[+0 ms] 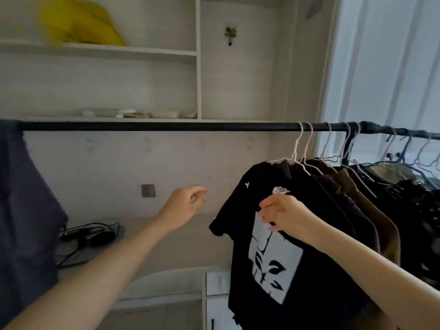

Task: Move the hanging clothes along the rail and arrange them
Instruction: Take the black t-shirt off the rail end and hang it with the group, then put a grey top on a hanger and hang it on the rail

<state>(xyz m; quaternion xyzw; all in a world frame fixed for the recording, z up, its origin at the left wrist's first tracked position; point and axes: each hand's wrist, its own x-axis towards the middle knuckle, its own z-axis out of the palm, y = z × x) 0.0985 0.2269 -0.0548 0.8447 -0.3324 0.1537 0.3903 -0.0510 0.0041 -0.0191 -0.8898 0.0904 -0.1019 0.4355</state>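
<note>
Up high, a long black rail (154, 126) ran straight across the room. It looked round and smooth on the left and lumpy at the right end. Thin wire hangers (300, 148) hooked over its right part, and the hanging clothes (357, 198) were bunched close together there. The front one was a soft black T-shirt (240, 234) with a white square print (273, 265) on it. Behind it hung a brown top (371, 210) and more dark clothes.

The right hand (283, 214) pinched the black T-shirt near its chest, with the fingers curled on the cloth. The left hand (184, 206) reached out in the air, holding nothing, its fingers loosely bent. It was near the T-shirt's sleeve but not touching it.

A dark blue cloth (26, 210) hung at the far left end of the rail. White shelves (142, 52) sat above. A blurry yellow bundle (81, 22) lay on the top shelf. Small pale things (133, 113), too blurry to name, lay on the lower shelf. Black cords (90, 232) lay on the counter (166, 234) below.
</note>
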